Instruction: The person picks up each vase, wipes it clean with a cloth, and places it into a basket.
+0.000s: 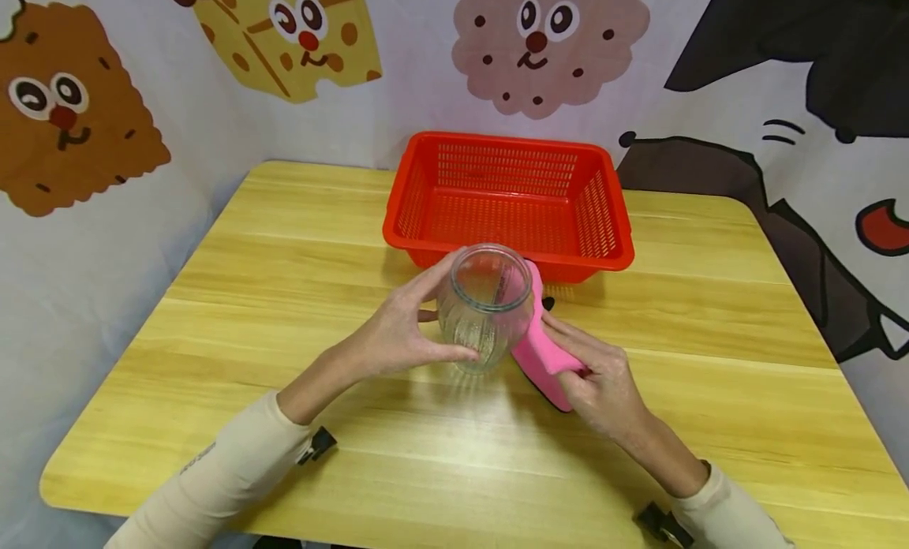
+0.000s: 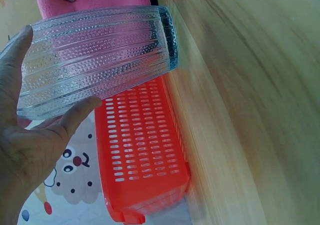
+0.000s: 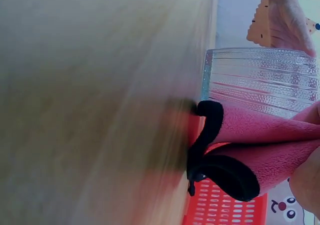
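A clear ribbed glass jar [image 1: 483,328] stands upright near the middle of the table, its round mouth facing up. My left hand [image 1: 401,328] holds it from the left, thumb in front and fingers behind. Along the jar's right side is a pink cloth [image 1: 540,348], gripped in a fold by my right hand [image 1: 604,383]. Black trim [image 3: 215,127] edges this fuzzy cloth in the right wrist view. Textured glass shows on the jar [image 2: 100,60] in the left wrist view. Whether the jar's base touches the table cannot be told.
Just behind the jar sits a red plastic basket [image 1: 507,166] with slotted walls. The wooden table [image 1: 454,470] reaches to a cloth backdrop [image 1: 419,68] printed with cartoon faces on the left, back and right.
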The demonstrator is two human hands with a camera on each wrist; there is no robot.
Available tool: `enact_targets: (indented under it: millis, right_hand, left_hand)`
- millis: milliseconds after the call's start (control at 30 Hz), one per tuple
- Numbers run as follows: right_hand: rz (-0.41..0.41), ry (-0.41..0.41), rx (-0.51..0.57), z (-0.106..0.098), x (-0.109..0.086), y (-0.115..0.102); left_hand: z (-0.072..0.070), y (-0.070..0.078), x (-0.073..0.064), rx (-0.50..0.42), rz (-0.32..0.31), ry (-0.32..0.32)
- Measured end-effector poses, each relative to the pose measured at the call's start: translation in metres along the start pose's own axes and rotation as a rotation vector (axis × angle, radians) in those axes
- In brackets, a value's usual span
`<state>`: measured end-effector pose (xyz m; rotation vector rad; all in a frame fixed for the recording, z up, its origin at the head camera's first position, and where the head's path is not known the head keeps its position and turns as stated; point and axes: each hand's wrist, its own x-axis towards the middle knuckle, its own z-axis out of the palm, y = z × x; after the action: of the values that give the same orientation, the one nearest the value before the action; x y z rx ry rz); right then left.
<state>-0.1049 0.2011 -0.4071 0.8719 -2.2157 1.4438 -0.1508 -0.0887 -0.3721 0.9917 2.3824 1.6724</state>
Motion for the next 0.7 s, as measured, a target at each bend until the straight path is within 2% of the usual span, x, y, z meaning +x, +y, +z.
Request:
enact_targets:
  millis: [400, 700]
  right_hand:
    - [-0.017, -0.068, -0.061, -0.006, 0.004, 0.004]
    - [-0.086, -0.127, -0.136, -0.012, 0.008, 0.008]
  left_hand:
    - [0.000, 0.003, 0.000, 0.004, -0.034, -0.007]
    - [-0.001, 0.003, 0.002, 0.009, -0.039, -0.008]
